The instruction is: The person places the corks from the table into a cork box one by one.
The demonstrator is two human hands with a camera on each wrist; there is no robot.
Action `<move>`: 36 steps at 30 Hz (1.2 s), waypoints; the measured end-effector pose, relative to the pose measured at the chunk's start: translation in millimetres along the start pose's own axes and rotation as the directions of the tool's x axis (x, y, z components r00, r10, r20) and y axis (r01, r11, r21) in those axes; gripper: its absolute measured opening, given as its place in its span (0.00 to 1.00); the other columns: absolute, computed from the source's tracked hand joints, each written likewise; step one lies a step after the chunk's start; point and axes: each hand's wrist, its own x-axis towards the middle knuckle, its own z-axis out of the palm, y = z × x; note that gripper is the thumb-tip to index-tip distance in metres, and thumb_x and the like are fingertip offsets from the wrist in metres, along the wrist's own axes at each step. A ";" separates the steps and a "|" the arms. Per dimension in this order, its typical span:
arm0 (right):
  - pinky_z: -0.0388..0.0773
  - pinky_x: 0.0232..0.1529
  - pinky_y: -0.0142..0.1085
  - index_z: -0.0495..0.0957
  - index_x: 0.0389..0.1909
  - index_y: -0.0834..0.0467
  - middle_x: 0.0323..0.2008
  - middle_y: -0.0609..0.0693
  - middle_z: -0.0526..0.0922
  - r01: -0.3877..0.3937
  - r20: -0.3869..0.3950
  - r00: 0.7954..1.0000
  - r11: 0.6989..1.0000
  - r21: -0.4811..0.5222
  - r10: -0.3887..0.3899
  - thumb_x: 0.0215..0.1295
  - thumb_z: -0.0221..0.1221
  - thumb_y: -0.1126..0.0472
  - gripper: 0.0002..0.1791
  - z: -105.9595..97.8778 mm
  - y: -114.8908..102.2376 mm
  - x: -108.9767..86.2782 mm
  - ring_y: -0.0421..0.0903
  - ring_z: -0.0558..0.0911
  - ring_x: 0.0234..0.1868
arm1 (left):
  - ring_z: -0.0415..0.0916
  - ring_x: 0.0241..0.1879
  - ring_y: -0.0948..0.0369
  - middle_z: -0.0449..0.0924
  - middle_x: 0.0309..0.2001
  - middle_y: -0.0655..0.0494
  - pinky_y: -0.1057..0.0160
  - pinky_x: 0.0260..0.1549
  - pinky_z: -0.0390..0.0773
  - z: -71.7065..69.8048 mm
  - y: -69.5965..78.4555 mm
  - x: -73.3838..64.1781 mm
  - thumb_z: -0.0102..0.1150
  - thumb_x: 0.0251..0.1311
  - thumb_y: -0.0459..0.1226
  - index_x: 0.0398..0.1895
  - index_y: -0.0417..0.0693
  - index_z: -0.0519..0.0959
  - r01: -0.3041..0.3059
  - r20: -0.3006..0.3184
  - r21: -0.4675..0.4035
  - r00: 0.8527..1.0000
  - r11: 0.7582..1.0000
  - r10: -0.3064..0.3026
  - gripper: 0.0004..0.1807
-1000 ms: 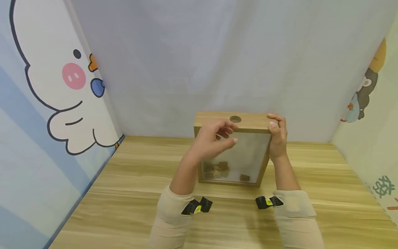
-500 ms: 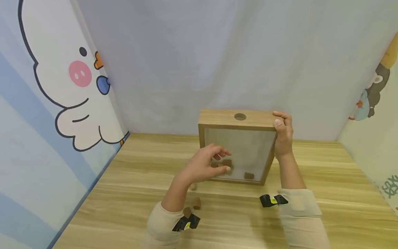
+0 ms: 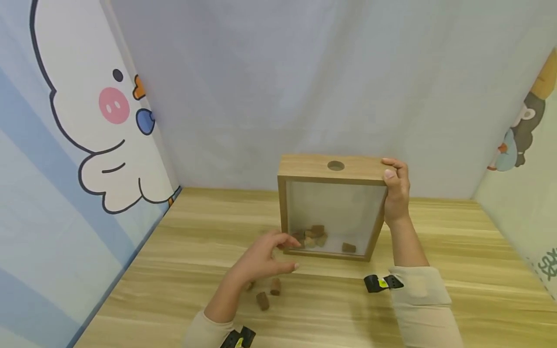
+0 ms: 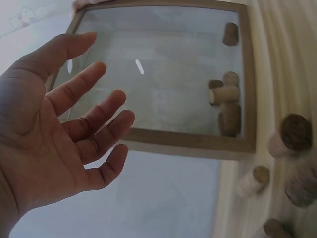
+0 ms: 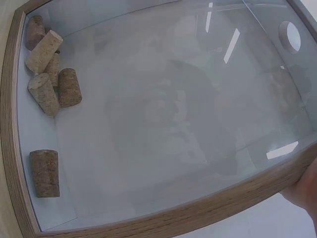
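A shallow wooden box (image 3: 304,167) with a clear front stands upright on the table, a round hole (image 3: 335,166) in its top. My right hand (image 3: 397,193) grips its upper right corner, thumb at the front edge. Inside, several corks lie piled at the bottom left, and a single cork (image 5: 44,173) sits apart at the right. My left hand (image 3: 261,258) holds nothing, its fingers spread and slightly bent, by the box's lower left corner. Loose corks (image 3: 262,301) lie on the table below that hand; the left wrist view shows several, including a pale cork (image 4: 253,181).
The wood-grain table (image 3: 209,217) runs back to a pale curtain (image 3: 235,121) behind the box. A cartoon-printed panel (image 3: 100,169) borders the left, and another printed panel (image 3: 522,208) the right.
My left hand has moved from near the top hole down and left to the box's lower corner, exposing loose corks on the table. The right hand keeps its grip.
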 end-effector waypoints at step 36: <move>0.55 0.46 0.39 0.72 0.46 0.49 0.49 0.50 0.65 0.009 0.005 1.000 1.000 -0.021 -0.009 0.60 0.45 0.55 0.15 -0.7 3.1 1.9 0.46 0.63 0.46 | 0.73 0.45 0.50 0.76 0.45 0.46 0.52 0.44 0.74 12.7 -67.6 -56.9 0.75 0.40 0.37 0.51 0.40 0.75 0.310 0.284 -0.115 0.921 0.944 -0.268 0.31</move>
